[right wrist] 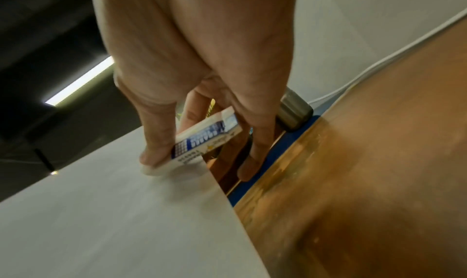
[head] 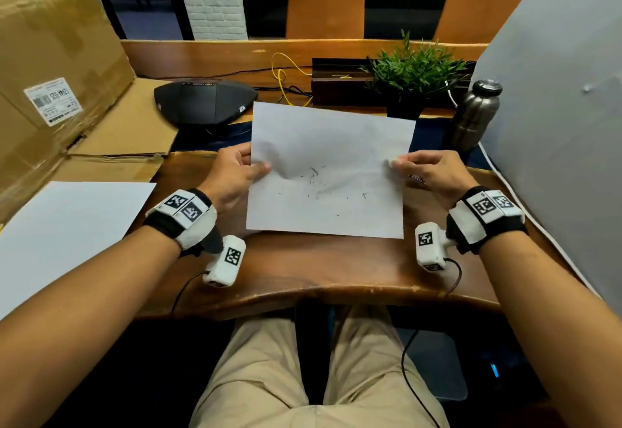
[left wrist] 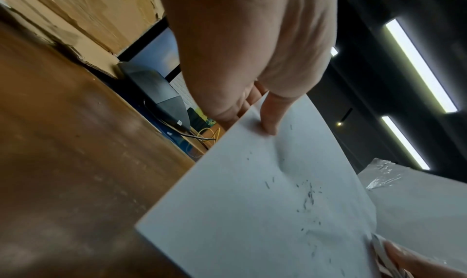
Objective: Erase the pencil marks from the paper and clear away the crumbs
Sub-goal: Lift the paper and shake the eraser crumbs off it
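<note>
The white paper [head: 326, 172] is lifted off the wooden table [head: 319, 269] and sags in the middle. Dark eraser crumbs [head: 314, 178] have gathered in the dip, also shown in the left wrist view as crumbs [left wrist: 309, 198]. My left hand [head: 259, 167] pinches the sheet's left edge, thumb [left wrist: 270, 118] on top. My right hand [head: 397, 162] holds the right edge while gripping a white eraser [right wrist: 204, 140] in a blue printed sleeve; the eraser tip presses on the paper [right wrist: 113, 212]. No pencil marks are plain to see.
A large cardboard box [head: 57, 67] fills the left side, with a second white sheet [head: 67, 225] in front of it. Behind the paper stand a dark conference speaker [head: 205, 101], a potted plant [head: 410, 74] and a steel bottle [head: 474, 114]. A grey board [head: 555, 125] leans at the right.
</note>
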Available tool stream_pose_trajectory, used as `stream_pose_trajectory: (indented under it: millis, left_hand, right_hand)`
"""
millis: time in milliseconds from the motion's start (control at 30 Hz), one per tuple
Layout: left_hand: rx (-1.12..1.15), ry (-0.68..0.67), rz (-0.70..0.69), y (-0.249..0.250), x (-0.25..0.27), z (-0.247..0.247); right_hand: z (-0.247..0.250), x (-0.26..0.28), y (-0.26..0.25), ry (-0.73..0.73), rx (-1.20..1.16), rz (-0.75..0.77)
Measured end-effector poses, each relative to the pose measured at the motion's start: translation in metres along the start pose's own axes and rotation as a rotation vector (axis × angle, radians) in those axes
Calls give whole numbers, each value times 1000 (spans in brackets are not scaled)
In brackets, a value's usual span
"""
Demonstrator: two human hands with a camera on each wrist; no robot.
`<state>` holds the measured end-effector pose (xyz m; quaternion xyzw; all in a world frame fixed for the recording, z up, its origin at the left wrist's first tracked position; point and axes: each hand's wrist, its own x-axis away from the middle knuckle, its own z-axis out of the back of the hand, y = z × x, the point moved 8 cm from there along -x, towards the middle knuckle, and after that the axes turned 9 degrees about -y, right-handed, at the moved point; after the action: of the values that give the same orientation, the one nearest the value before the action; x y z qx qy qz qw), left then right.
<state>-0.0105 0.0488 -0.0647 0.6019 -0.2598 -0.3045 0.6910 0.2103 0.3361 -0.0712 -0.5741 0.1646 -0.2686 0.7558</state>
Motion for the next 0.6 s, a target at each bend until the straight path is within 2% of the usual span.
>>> stream_pose_trajectory:
  millis: [233, 300, 467, 600]
  left_hand:
    - [-54, 74, -202, 22, 17, 11]
    - [-99, 76, -227, 25, 21, 9]
    - [-264, 25, -183, 16, 31, -7]
    - [-240, 52, -208, 24, 30, -6]
  right_hand:
    - [4, 36, -55, 111, -35, 377]
    - [6, 46, -63, 130, -43, 443]
    - [-7, 49, -36, 93, 160, 333]
    - [1, 49, -47, 134, 94, 411]
